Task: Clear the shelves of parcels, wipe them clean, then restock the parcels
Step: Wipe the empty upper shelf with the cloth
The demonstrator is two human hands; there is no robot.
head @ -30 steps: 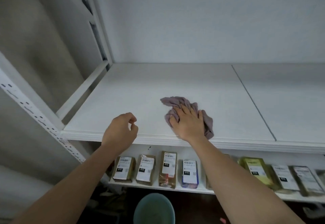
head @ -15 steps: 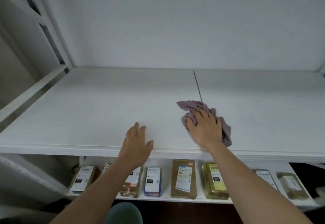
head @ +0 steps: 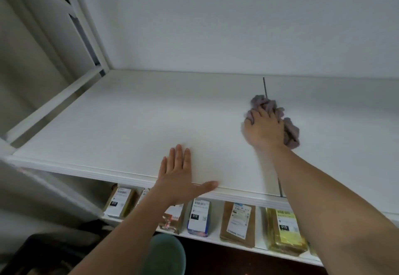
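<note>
A bare white shelf point(head: 133, 123) fills the middle of the view, with a seam point(head: 264, 86) running front to back. My right hand point(head: 264, 129) presses a crumpled mauve cloth point(head: 290, 130) onto the shelf beside that seam. My left hand point(head: 180, 177) lies flat, fingers spread, on the shelf's front edge and holds nothing. On the shelf below stands a row of labelled parcels: a brown one point(head: 237, 223), a blue one point(head: 199, 217), a yellow one point(head: 285, 233) and one at the left point(head: 119, 202).
A white upright post point(head: 86, 22) and a side rail point(head: 54, 106) frame the shelf's left end. The white wall point(head: 216, 26) closes the back. A teal bucket point(head: 168, 255) sits on the dark floor below.
My right hand has slid the cloth farther back along the seam. My left hand has opened from a loose fist to a flat palm on the shelf's edge.
</note>
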